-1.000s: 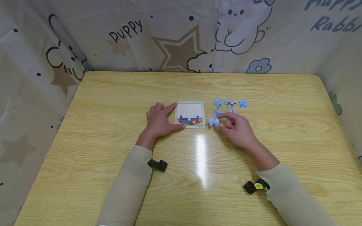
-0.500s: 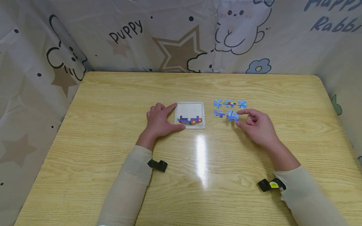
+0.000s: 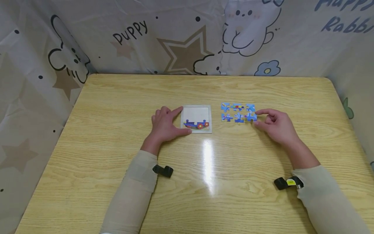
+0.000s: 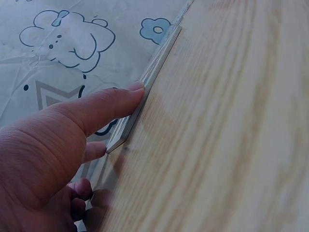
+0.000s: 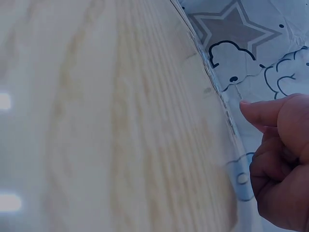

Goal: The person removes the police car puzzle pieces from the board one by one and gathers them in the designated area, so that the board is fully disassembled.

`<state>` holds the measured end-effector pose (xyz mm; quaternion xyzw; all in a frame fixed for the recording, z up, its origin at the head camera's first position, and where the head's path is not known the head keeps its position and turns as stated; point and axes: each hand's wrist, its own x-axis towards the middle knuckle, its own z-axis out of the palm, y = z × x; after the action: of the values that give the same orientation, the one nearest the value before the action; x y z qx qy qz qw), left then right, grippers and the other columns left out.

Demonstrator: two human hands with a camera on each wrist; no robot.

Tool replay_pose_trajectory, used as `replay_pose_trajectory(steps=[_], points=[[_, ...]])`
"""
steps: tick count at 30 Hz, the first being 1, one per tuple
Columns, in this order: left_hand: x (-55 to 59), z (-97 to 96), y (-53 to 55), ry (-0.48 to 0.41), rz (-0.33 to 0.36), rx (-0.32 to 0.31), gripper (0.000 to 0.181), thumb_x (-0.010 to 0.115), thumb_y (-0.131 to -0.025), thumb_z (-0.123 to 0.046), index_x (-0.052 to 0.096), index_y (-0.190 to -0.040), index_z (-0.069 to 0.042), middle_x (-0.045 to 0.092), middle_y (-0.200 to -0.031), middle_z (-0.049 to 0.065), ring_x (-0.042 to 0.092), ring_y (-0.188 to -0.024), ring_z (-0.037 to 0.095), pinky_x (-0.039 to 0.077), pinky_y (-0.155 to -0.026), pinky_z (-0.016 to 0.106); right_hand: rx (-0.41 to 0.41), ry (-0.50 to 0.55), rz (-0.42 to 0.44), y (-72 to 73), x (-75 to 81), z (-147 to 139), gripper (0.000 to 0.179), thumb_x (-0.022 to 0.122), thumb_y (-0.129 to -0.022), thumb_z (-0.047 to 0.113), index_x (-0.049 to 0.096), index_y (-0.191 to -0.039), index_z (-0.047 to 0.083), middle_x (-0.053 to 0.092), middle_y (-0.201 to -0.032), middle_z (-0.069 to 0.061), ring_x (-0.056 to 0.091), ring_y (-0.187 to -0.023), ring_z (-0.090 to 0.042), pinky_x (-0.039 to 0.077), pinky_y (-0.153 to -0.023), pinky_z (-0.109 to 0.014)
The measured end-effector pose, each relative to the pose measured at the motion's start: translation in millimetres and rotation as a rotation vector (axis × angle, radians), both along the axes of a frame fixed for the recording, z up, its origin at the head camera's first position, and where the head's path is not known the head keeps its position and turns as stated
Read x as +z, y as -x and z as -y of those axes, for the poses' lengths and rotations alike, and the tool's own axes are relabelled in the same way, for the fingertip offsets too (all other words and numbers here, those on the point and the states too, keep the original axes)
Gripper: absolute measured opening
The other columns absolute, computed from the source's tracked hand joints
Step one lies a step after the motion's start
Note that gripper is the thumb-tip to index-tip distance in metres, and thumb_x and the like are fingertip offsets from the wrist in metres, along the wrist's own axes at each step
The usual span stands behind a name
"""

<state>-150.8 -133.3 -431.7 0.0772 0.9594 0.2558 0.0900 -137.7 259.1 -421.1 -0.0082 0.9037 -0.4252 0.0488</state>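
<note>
My left hand (image 3: pixel 165 125) holds the left side of a small square puzzle board (image 3: pixel 195 113), index finger at the far corner and thumb on the near edge. In the left wrist view the thumb (image 4: pixel 116 104) presses the board's edge (image 4: pixel 157 70). Joined blue and red pieces (image 3: pixel 196 124) fill the board's lower part. To the right, my right hand (image 3: pixel 279 126) pinches a blue jigsaw piece (image 3: pixel 250 117) by its right edge, at the end of the nearer row of loose pieces (image 3: pixel 227 117). The right wrist view shows the hand (image 5: pixel 285 154), but the piece is hidden.
A farther row of loose jigsaw pieces (image 3: pixel 237 107) lies just behind the nearer one. The wooden table (image 3: pixel 117 97) meets a printed cloth backdrop (image 3: pixel 181 19) at its far edge. More cloth hangs at both sides.
My right hand has carried the blue jigsaw piece rightward from beside the board, past another piece, to the right end of the nearer row. The left hand and board have stayed still.
</note>
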Motion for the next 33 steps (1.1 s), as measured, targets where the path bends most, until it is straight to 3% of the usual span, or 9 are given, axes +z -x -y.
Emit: replay_pose_trajectory(steps=[15,28,33], points=[[-0.3,-0.5,0.6,0.007,0.000,0.000,0.102,0.080,-0.069,-0.068,0.041,-0.155,-0.026,0.036,-0.106,0.007,0.031,-0.096,0.028,0.021,-0.083,0.044,0.019,-0.044,0.014,4.0,-7.8,-8.4,0.035,0.075,-0.092,0.025,0.069,-0.119,0.004,0.036,-0.062,-0.001,0.032,-0.056,-0.017,0.031,-0.066,-0.033],[-2.5,0.1,1.3,0.012,0.005,0.005,0.102,0.080,-0.069,-0.067,0.042,-0.155,-0.026,0.036,-0.107,0.007,0.032,-0.097,0.028,0.022,-0.084,0.044,0.008,-0.068,0.026,4.2,-10.0,-5.7,0.038,0.073,-0.093,0.025,0.069,-0.123,0.003,0.037,-0.061,-0.001,0.032,-0.055,-0.017,0.031,-0.064,-0.032],[-2.1,-0.3,1.2,0.017,0.000,0.004,0.102,0.079,-0.069,-0.068,0.042,-0.155,-0.026,0.037,-0.108,0.007,0.032,-0.098,0.028,0.022,-0.084,0.045,-0.037,-0.063,0.021,2.0,-6.5,0.2,0.036,0.076,-0.091,0.020,0.069,-0.123,0.005,0.035,-0.062,-0.002,0.032,-0.056,-0.017,0.031,-0.063,-0.032]])
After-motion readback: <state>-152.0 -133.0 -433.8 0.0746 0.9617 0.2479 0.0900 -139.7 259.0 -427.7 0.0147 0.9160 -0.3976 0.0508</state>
